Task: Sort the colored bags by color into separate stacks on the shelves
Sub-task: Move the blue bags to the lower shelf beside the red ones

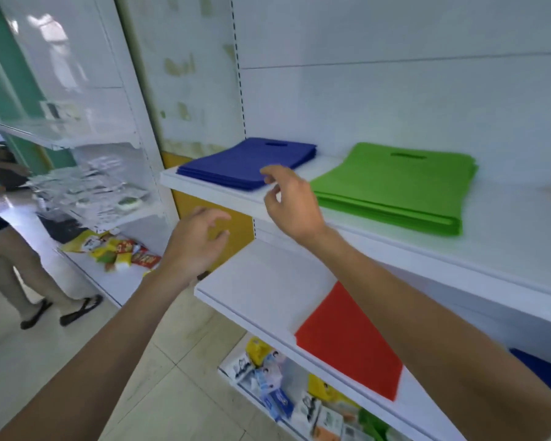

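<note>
A stack of blue bags (245, 162) lies at the left end of the upper white shelf (506, 237). Beside it on the right sits a thicker stack of green bags (395, 186). Red bags (350, 342) lie flat on the lower shelf (261, 288), partly under my right forearm. A corner of another blue bag (544, 374) shows at the far right of that shelf. My right hand (291, 200) hovers at the front corner of the blue stack, fingers loosely spread, holding nothing. My left hand (196, 243) hangs lower, in front of the shelf edge, relaxed and empty.
Snack packets (118, 249) lie on a low shelf at the left. Boxed goods (277, 386) fill the bottom shelf under the red bags. A person (10, 237) in sandals stands at the far left on the tiled floor. A clear display shelf (86, 173) stands behind.
</note>
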A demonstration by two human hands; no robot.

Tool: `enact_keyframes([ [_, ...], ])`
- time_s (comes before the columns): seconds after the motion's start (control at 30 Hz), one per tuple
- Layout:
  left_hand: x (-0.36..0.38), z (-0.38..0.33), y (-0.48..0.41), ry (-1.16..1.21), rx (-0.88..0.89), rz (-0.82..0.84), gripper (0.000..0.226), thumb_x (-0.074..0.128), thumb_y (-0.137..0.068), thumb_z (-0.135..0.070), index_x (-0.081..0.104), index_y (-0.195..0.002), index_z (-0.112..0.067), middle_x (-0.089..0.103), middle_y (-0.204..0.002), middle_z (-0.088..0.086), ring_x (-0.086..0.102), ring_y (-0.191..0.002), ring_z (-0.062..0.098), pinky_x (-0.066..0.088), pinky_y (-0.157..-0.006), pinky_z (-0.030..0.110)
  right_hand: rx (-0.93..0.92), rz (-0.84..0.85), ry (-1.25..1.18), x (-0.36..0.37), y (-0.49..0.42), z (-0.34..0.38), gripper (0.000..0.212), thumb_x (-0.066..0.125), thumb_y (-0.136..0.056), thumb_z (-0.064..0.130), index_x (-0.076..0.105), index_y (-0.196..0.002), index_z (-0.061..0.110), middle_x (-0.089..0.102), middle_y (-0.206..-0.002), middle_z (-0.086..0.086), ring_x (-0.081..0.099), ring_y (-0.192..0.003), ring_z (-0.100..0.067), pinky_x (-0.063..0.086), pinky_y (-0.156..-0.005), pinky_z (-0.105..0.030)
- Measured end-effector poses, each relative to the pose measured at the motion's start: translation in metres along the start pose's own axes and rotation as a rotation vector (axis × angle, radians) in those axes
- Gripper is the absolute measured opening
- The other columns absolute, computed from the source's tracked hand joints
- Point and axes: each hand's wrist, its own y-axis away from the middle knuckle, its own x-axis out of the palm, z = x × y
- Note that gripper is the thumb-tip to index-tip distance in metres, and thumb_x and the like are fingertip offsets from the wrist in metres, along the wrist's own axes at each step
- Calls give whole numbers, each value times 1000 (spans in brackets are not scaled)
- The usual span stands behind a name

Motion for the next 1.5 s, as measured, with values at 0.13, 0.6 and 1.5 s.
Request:
enact_keyframes([
  [0.13,-2,24,-44,5,8,-29,24,58,-87,-14,61,-111,-15,50,-108,2,54,-101,17,46,-88,35,32,38,51,23,-61,-7,44,46,-85,0,50,-128,7,56,-119,-10,57,-99,-24,48,-84,-36],
  [0.6,-5,124,-196,66,32,-30,23,57,-89,-13,62,-111,-15,53,-111,-2,49,-94,6,37,-77,18,126,98,159,104,-198,-53,40,45,-89,4,50,-128,10,54,-121,-9,55,-101,-23,52,-80,-40],
  [1.5,71,205,-361,315,57,228,36,66,-85,-18,60,-116,-2,64,-113,12,59,-102,24,41,-85,25,747,-394,701,125,-190,-119,24,58,-90,19,53,-106,1,58,-102,-14,54,-91,-29,38,-70,-31],
])
